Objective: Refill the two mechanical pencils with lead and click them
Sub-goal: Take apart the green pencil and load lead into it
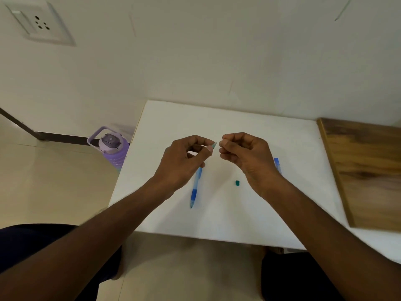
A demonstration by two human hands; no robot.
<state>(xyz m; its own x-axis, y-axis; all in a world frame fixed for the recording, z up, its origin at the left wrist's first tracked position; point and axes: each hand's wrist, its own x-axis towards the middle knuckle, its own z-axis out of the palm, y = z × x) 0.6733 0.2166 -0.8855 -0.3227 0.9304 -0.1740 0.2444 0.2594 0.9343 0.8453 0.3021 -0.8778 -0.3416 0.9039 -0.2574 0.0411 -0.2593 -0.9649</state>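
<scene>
I read no brand or lettering anywhere. My left hand [184,161] pinches a small pale-green lead tube [213,145] between thumb and fingertips above the white rectangular table [249,213]; my right hand [245,155] has its fingers curled together just beside the tube's end — whether they grip a lead I cannot tell. One blue translucent mechanical pencil [196,187] lies under the left hand, tip toward 6 o'clock; the second blue pencil [277,165] shows at 3 o'clock, half hidden by the right wrist. A small green cap [237,182] sits between them. A wooden board [366,170] lies on the table's right part; a lilac water bottle [112,148] stands on the floor at 9 o'clock.
</scene>
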